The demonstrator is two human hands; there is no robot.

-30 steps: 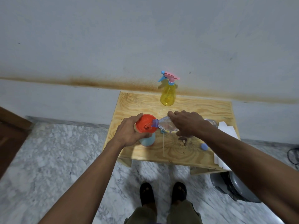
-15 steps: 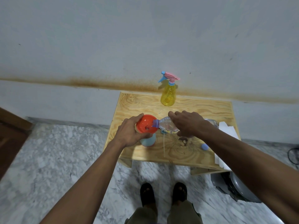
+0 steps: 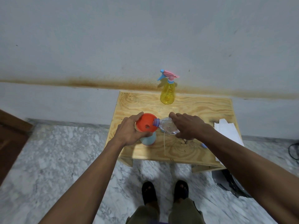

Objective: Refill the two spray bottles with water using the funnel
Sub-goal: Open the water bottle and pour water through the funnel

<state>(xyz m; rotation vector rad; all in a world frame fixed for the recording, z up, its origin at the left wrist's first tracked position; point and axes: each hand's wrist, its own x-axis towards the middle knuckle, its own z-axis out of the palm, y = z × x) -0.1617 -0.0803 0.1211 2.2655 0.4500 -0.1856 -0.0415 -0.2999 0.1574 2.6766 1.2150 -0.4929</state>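
On a small plywood table (image 3: 194,152) set against a pale wall, the left hand (image 3: 129,132) wraps its fingers (image 3: 136,116) around the rim of an orange funnel (image 3: 146,122), steadying it in the neck of a light blue spray bottle (image 3: 148,139) that stands upright near the table's front edge. The right hand (image 3: 189,126) grips a clear plastic water bottle (image 3: 167,126), fingers curled over its body, and holds it tipped almost level so that its bluish-purple neck rests at the funnel's right rim. The funnel's drain hole shows in the middle of its bowl. A yellow spray bottle (image 3: 167,94) with a pink and blue trigger head stands upright at the back of the table, well apart from both hands. A thin pale tube (image 3: 164,143) lies on the wood just right of the blue bottle. A small blue cap (image 3: 204,145) lies beside the right forearm, and white paper (image 3: 228,131) lies along the table's right edge. Below, the person's dark footwear stands on a marble floor (image 3: 48,159).
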